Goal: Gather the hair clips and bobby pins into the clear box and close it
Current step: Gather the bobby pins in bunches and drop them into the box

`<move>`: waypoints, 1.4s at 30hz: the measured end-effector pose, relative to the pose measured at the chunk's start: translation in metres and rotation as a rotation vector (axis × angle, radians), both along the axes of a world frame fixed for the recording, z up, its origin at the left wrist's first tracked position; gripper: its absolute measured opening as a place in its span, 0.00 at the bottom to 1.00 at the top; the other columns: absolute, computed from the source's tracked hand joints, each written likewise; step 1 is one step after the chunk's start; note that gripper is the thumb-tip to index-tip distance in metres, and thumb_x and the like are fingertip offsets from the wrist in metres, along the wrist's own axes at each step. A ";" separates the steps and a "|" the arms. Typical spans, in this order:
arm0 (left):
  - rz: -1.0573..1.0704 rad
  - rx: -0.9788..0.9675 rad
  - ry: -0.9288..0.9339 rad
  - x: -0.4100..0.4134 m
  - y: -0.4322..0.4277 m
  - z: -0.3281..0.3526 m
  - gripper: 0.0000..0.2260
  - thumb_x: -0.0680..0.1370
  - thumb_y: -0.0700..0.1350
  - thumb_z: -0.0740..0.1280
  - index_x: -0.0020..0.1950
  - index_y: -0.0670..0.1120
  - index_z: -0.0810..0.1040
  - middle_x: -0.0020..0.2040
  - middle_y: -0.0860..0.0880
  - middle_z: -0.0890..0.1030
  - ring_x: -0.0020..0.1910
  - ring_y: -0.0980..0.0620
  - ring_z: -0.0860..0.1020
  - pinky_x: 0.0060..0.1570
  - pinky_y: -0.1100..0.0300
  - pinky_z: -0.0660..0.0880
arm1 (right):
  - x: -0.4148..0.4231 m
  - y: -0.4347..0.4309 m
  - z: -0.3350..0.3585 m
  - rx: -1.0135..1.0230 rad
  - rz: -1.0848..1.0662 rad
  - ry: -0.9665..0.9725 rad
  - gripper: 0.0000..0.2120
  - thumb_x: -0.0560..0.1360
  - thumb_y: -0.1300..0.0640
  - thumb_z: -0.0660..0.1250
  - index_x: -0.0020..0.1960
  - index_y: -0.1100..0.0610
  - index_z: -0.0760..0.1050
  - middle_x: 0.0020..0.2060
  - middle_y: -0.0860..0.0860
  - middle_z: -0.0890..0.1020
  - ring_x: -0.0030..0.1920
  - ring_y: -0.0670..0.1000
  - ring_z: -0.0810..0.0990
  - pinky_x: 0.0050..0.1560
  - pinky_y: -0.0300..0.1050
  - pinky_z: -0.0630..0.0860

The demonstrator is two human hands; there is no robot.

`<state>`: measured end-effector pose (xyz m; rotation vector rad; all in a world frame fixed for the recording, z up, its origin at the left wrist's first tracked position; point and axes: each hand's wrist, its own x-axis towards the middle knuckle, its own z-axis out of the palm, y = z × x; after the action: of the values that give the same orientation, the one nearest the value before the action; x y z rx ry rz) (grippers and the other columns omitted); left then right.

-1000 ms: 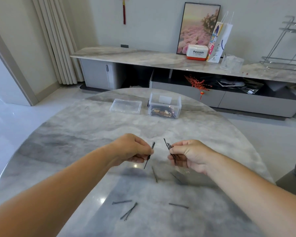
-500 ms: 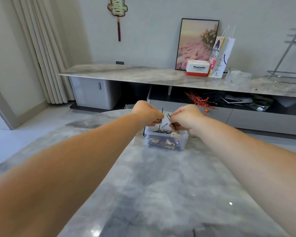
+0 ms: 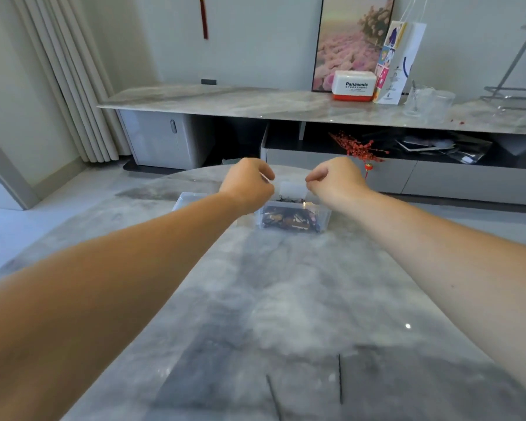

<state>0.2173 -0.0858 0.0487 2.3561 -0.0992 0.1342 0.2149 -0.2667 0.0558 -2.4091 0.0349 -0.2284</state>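
The clear box (image 3: pixel 324 218) stands open at the far side of the marble table (image 3: pixel 286 299), with brown hair clips in its bottom and dark bobby pins lying on top. My left hand (image 3: pixel 249 183) hovers over the box's left end and my right hand (image 3: pixel 334 179) over its right end. On both hands the fingers are loosely curled, thumb and forefinger slightly apart, with no pin visible in them. Two loose bobby pins lie on the near part of the table, one (image 3: pixel 273 396) to the left of the other (image 3: pixel 340 378). The clear lid (image 3: pixel 186 199) lies left of the box, partly behind my left forearm.
Beyond the table runs a long low marble cabinet (image 3: pixel 225 101) with a white Panasonic box (image 3: pixel 353 86), a paper bag (image 3: pixel 398 62), a framed picture and glass cups. Curtains hang at the left. The table's round far edge lies just past the box.
Both hands carried bobby pins from the near table to the box. The pins have left my fingers and now lie in the box. The view tilted back down a little.
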 end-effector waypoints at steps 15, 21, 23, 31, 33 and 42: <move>-0.805 0.612 0.093 -0.245 0.042 -0.050 0.27 0.73 0.37 0.59 0.71 0.52 0.75 0.68 0.50 0.71 0.66 0.49 0.68 0.67 0.55 0.67 | -0.245 -0.003 -0.053 -0.523 0.331 0.275 0.08 0.71 0.57 0.63 0.41 0.55 0.81 0.43 0.55 0.82 0.48 0.58 0.79 0.47 0.49 0.77; -0.793 0.808 0.205 -0.293 0.076 -0.036 0.26 0.76 0.44 0.56 0.75 0.55 0.69 0.67 0.53 0.67 0.67 0.51 0.65 0.67 0.53 0.66 | -0.294 0.013 -0.054 -0.375 0.669 0.270 0.15 0.73 0.65 0.60 0.51 0.54 0.83 0.50 0.48 0.83 0.51 0.48 0.79 0.53 0.37 0.71; -0.744 0.709 0.323 -0.306 0.090 -0.031 0.24 0.77 0.47 0.56 0.74 0.55 0.70 0.66 0.54 0.68 0.67 0.53 0.65 0.67 0.57 0.64 | -0.308 0.009 -0.052 -0.257 0.638 0.362 0.18 0.73 0.67 0.59 0.53 0.54 0.83 0.50 0.45 0.84 0.49 0.42 0.79 0.52 0.31 0.70; -0.477 0.636 0.300 -0.347 0.090 -0.038 0.26 0.71 0.64 0.72 0.64 0.53 0.78 0.59 0.54 0.75 0.58 0.54 0.73 0.53 0.58 0.74 | -0.332 -0.024 -0.054 -0.103 0.515 0.423 0.14 0.65 0.59 0.78 0.49 0.51 0.82 0.39 0.42 0.83 0.36 0.37 0.79 0.41 0.32 0.76; -0.416 0.614 0.294 -0.345 0.084 -0.042 0.19 0.72 0.60 0.73 0.60 0.53 0.80 0.57 0.54 0.78 0.55 0.52 0.76 0.52 0.56 0.76 | -0.334 -0.017 -0.055 -0.137 0.492 0.403 0.15 0.63 0.58 0.80 0.47 0.51 0.81 0.37 0.42 0.83 0.35 0.37 0.79 0.41 0.32 0.76; -0.394 0.610 0.385 -0.320 0.073 -0.037 0.06 0.74 0.45 0.68 0.44 0.52 0.85 0.47 0.53 0.85 0.48 0.51 0.82 0.51 0.52 0.81 | -0.324 -0.004 -0.058 -0.120 0.404 0.388 0.09 0.63 0.60 0.79 0.43 0.54 0.84 0.34 0.41 0.84 0.33 0.33 0.80 0.36 0.24 0.72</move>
<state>-0.1030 -0.0132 0.0113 2.8540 -0.4651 -0.6204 -0.1091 -0.2704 -0.0023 -2.4808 -0.2935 0.4339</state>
